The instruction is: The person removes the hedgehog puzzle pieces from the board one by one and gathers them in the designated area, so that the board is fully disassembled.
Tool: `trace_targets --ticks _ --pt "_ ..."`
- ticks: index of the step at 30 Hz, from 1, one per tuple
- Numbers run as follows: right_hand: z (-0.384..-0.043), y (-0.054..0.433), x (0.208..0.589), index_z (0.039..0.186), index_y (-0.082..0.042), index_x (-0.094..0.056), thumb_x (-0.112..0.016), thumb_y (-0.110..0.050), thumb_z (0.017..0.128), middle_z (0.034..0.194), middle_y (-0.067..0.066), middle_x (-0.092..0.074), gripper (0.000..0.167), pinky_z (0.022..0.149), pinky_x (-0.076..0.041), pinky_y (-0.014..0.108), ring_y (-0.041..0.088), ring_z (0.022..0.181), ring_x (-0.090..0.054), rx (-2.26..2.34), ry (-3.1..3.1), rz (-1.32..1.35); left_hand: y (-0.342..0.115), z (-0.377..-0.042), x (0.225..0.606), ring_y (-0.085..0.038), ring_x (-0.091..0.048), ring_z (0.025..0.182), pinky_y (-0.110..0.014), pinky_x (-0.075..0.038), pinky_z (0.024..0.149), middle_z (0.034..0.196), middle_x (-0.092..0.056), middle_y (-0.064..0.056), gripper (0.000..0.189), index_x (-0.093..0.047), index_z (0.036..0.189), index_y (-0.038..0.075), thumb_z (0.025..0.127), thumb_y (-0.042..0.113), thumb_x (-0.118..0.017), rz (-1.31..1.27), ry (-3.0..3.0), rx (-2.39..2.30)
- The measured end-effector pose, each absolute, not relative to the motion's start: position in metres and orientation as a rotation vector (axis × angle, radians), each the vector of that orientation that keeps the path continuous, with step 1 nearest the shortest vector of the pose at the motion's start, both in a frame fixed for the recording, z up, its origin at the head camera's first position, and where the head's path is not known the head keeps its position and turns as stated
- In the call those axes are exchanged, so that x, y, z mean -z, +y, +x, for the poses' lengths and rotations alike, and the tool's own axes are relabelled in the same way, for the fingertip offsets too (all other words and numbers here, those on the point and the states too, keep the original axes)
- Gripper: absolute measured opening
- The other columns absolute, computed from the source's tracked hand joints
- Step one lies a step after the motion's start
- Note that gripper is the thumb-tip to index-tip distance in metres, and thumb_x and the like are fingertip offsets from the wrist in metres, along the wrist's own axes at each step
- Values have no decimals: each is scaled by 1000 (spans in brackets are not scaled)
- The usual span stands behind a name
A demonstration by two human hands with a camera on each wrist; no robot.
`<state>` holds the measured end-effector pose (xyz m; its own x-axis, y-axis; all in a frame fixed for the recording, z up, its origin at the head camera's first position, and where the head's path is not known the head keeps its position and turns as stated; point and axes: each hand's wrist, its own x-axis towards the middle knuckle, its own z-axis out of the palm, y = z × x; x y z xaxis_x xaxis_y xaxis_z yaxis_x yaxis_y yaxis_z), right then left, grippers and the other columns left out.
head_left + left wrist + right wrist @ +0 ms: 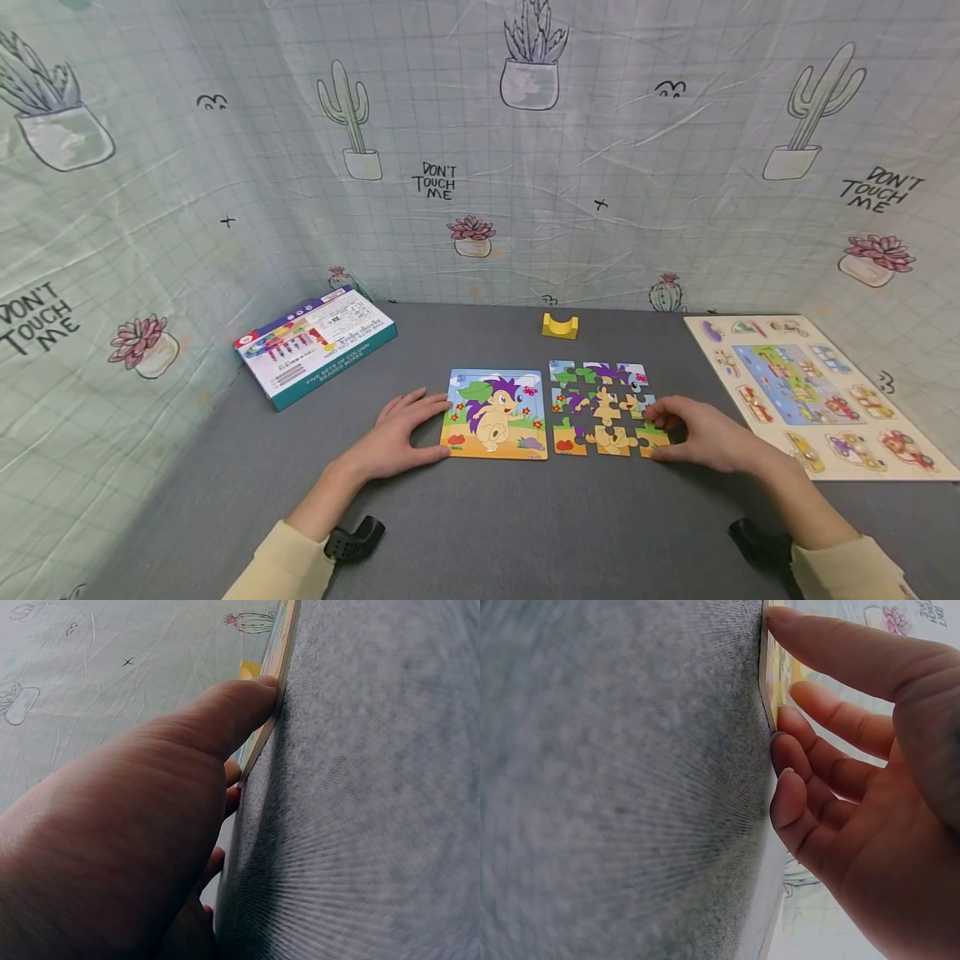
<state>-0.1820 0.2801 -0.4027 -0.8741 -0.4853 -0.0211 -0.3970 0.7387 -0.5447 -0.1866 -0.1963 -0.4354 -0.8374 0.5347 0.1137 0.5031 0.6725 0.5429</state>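
Side by side on the grey table lie a square picture board [495, 417] with a purple-spined hedgehog and a jigsaw puzzle [611, 404] of the same picture, its pieces slightly apart. My left hand [405, 433] rests at the board's left edge, thumb at the near corner and fingers spread farther up. The thumb [247, 701] touches the board's side in the left wrist view. With thumb and forefinger, my right hand [705, 433] pinches the near right corner puzzle piece [651, 439]. In the right wrist view its other fingers [789, 796] are bent beside the table.
A toy box [318, 342] lies at the back left. Behind the puzzle sits a yellow block [560, 326] with a curved notch. A wooden peg puzzle board [720, 337] lies right, partly behind my right forearm. A printed curtain [480, 283] borders the table.
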Motion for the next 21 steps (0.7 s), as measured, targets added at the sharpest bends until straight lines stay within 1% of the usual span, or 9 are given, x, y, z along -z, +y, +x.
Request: trace_targets --ticks 13,21 --pt "-181 280 401 112 -4 -64 -86 -29 81 104 -2 -62 46 80 -52 33 15 92 -57 840 2746 -724 -196 -187 435 -37 -24 149 -63 -11 116 153 -47 -5 68 -55 146 12 90 46 -73 876 2824 -886" --pt "-180 280 401 114 -5 -64 -86 -31 81 106 -2 -62 47 80 -52 33 15 92 -58 844 2766 -721 -196 -187 435 -37 -23 149 -63 -10 116 153 -47 -5 69 -55 146 12 90 47 -73 868 2819 -882"
